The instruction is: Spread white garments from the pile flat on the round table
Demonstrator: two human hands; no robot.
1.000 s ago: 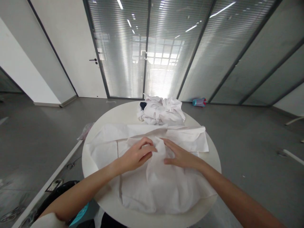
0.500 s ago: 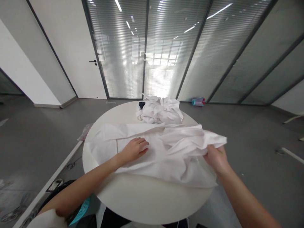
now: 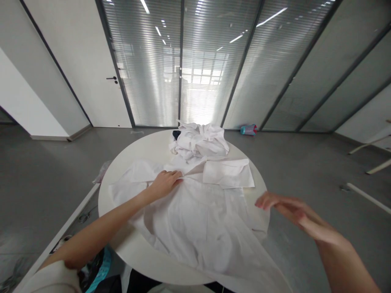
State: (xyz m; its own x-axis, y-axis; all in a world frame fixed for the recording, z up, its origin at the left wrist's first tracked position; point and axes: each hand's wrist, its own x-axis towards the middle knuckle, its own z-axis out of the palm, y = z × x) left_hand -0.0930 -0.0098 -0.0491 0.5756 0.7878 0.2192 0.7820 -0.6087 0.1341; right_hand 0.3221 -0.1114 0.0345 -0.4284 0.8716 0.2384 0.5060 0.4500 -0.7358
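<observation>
A white garment [image 3: 201,219], perhaps a coat or shirt, lies spread over the round table, its lower part hanging past the front edge toward me. One section of it [image 3: 228,173] is folded flat at the right back. My left hand [image 3: 166,183] rests on the garment left of centre, fingers curled onto a fold where creases meet. What the fingertips pinch is partly hidden. Past the table's right edge, my right hand [image 3: 293,211] is held in the air with fingers stretched out and nothing in it, apart from the cloth.
A crumpled heap of white cloth [image 3: 200,140] sits at the back of the white round table [image 3: 146,262], with a small dark piece [image 3: 176,134] at its left. Behind, a blue and pink object [image 3: 249,130] lies on the floor by the glass partition. Furniture legs [image 3: 366,199] stand at right.
My right hand has let go of the garment and moved right. The garment's near part has spread toward me over the front edge. My left hand stays on the cloth.
</observation>
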